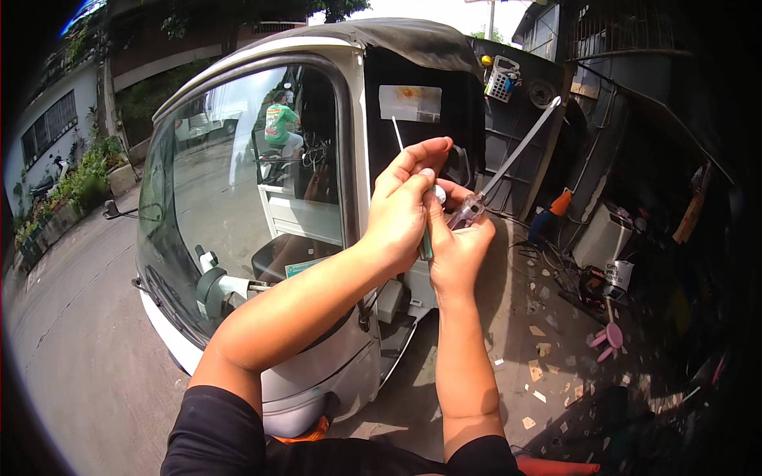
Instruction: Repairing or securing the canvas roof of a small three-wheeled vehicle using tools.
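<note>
Both hands are raised together in front of a white three-wheeled vehicle (361,349). My left hand (401,210) is closed around a screwdriver whose thin shaft (398,135) points up past the fingers. A green handle (426,245) shows below that palm and seems to belong to it. In my right hand (463,242), a screwdriver with a clear handle (468,209) and a long metal shaft points up and right. Between the fingertips sits a small round pale piece (439,193); its kind is unclear. The fingers hide most of it.
The vehicle's windshield (246,174) is at the left, and a black canopy (413,40) covers its top. A person in green on a motorcycle shows through the glass. At the right are a pink stool (609,339), cables, and a white bucket (617,274).
</note>
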Demonstrator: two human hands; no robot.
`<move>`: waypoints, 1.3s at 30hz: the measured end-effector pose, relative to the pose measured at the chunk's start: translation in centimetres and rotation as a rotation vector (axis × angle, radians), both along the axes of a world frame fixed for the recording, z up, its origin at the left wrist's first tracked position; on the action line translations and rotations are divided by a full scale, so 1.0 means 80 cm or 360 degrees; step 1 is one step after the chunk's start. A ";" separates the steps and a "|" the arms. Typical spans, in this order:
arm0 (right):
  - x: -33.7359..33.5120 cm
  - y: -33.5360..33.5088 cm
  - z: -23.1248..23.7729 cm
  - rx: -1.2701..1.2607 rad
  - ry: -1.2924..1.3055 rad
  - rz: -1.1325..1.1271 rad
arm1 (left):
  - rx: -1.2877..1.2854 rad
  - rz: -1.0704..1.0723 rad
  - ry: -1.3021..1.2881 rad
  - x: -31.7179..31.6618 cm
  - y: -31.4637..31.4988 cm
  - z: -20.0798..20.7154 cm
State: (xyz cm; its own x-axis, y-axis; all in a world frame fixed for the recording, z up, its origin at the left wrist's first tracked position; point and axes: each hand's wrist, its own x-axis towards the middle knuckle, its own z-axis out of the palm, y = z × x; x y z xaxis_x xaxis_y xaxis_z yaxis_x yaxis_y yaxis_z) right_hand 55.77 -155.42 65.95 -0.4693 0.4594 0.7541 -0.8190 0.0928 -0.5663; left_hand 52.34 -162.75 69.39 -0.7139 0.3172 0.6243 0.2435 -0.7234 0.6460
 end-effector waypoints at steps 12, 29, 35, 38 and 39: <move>-0.025 0.002 0.008 0.0325 -0.0044 -0.0232 | 0.0083 0.0172 -0.0137 -0.002 -0.008 -0.019; -0.076 -0.020 0.127 0.0310 -0.0131 0.1289 | 0.0164 0.1031 0.0106 -0.050 -0.109 0.085; -0.120 0.039 0.148 0.0639 -0.0105 0.1140 | -0.0625 0.1906 0.1170 -0.066 -0.092 0.102; -0.139 0.065 0.153 0.0764 -0.0030 0.1113 | -0.0878 0.2248 0.1689 -0.077 -0.074 0.108; -0.145 0.071 0.155 0.0797 -0.0072 0.1062 | -0.0903 0.2261 0.1692 -0.080 -0.070 0.110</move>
State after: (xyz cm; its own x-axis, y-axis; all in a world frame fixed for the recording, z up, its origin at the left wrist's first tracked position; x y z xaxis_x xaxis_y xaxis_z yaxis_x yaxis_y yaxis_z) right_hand 44.18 -149.77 78.38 -0.5586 -0.3103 0.7692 -0.7687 -0.1546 -0.6206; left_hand 45.96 -168.33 78.19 -0.0283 0.2122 0.9768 0.8090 0.5788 -0.1023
